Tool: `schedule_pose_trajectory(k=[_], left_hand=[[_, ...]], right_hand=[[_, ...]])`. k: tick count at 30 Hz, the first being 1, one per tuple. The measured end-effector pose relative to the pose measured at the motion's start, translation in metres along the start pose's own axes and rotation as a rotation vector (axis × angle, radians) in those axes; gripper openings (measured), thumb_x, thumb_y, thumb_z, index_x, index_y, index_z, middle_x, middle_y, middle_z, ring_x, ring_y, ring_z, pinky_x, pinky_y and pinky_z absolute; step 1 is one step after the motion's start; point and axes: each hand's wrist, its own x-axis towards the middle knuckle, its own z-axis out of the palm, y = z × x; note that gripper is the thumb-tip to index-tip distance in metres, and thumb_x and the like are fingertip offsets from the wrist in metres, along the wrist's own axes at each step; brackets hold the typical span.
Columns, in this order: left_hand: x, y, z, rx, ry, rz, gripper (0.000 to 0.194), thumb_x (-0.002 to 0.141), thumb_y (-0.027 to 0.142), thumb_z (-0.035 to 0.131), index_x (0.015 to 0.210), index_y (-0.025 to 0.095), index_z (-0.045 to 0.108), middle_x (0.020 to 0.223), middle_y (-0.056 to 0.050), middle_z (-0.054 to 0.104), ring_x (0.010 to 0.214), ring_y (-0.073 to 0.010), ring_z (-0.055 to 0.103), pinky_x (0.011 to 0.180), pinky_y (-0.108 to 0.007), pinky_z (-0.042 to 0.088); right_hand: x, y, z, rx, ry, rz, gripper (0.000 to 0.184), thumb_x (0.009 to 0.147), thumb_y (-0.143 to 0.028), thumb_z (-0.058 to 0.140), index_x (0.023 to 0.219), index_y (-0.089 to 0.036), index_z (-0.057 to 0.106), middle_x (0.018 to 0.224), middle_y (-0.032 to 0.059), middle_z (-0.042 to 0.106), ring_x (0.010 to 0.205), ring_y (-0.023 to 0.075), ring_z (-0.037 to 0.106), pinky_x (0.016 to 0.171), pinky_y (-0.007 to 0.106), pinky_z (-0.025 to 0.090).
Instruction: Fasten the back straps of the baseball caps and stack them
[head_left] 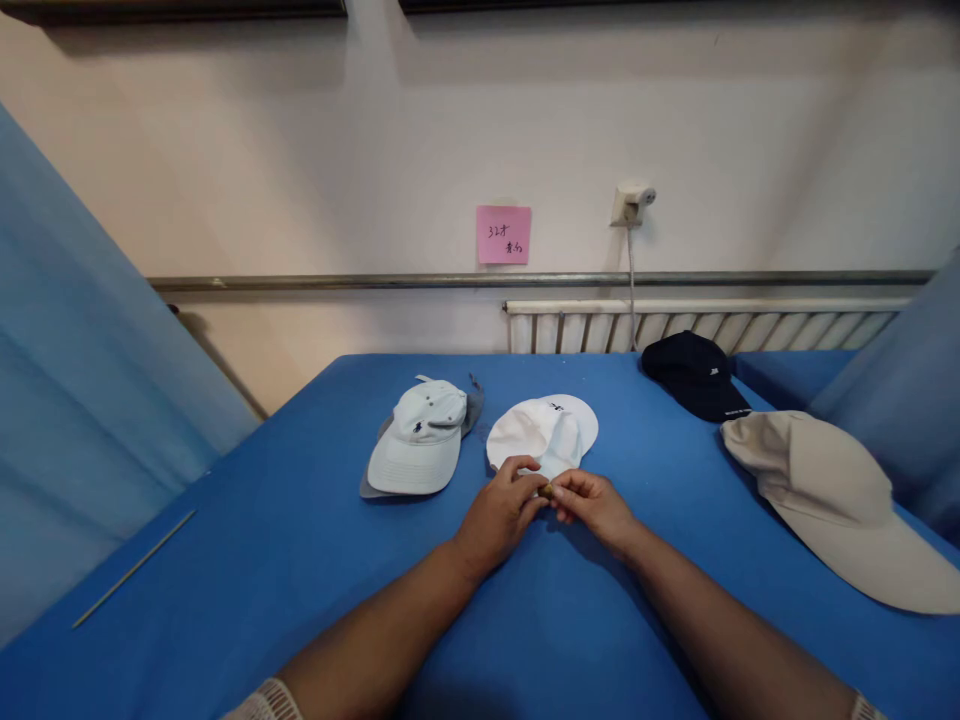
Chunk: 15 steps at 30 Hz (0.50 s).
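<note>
A white baseball cap (517, 430) lies in front of me, its brim turned away and its back edge towards me. At that edge, my left hand (501, 508) is closed, thumb and fingers pinching a small brass-coloured piece (547, 491) that looks like the cap's strap buckle. My right hand (592, 505) pinches the same piece from the other side. The fingers cover most of the strap. To the left, a pale mint cap (420, 440) with a dark logo rests on top of a grey cap (373, 483).
A navy cap (690, 370) and a large beige cap (832, 480) lie at the right on the blue-covered table (300, 560). A thin stick (135, 568) lies at the left. Behind are a radiator (577, 330), a rail and a plugged socket (631, 205); blue curtains hang on both sides.
</note>
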Motion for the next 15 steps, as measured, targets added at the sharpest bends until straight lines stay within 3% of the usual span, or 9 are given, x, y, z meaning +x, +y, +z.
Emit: schedule_pose_trajectory(k=[7, 15], left_hand=[[0.001, 0.005, -0.004, 0.05, -0.025, 0.021, 0.018, 0.087, 0.017, 0.055, 0.104, 0.021, 0.059, 0.108, -0.005, 0.056, 0.098, -0.017, 0.057, 0.086, -0.03, 0.047], [0.004, 0.004, -0.013, 0.166, 0.023, -0.001, 0.012, 0.087, 0.018, 0.057, 0.098, 0.021, 0.06, 0.104, -0.004, 0.06, 0.098, -0.0188, 0.056, 0.087, -0.035, 0.045]], right_hand=[[0.0, 0.006, -0.002, -0.116, 0.069, -0.094, 0.031, 0.076, -0.048, 0.065, 0.07, -0.019, 0.059, 0.055, -0.0041, 0.053, 0.049, 0.0093, 0.046, 0.051, 0.024, 0.035], [-0.001, -0.007, -0.006, -0.086, 0.201, -0.08, 0.028, 0.073, -0.044, 0.065, 0.066, -0.019, 0.057, 0.054, -0.0034, 0.053, 0.048, 0.0099, 0.046, 0.05, 0.024, 0.035]])
